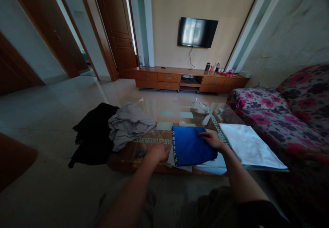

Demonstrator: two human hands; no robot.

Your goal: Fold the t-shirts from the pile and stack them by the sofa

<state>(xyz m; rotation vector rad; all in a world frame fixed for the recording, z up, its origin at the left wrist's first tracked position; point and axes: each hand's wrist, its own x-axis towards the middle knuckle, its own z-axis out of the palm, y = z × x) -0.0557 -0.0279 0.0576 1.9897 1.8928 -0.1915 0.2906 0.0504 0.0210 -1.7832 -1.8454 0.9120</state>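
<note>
A folded blue garment lies on the near part of a glass coffee table. My right hand rests flat on the garment's right edge with fingers stretched out. My left hand sits at the garment's left edge, its fingers curled downward at the cloth's border; what they grip, if anything, is hidden. Beneath the blue garment lies a pale folded piece. A folded white cloth lies to the right of my right hand.
A crumpled grey garment and a black garment hang over the table's left side. A floral sofa stands at the right. A wooden TV cabinet and a wall television stand at the far wall.
</note>
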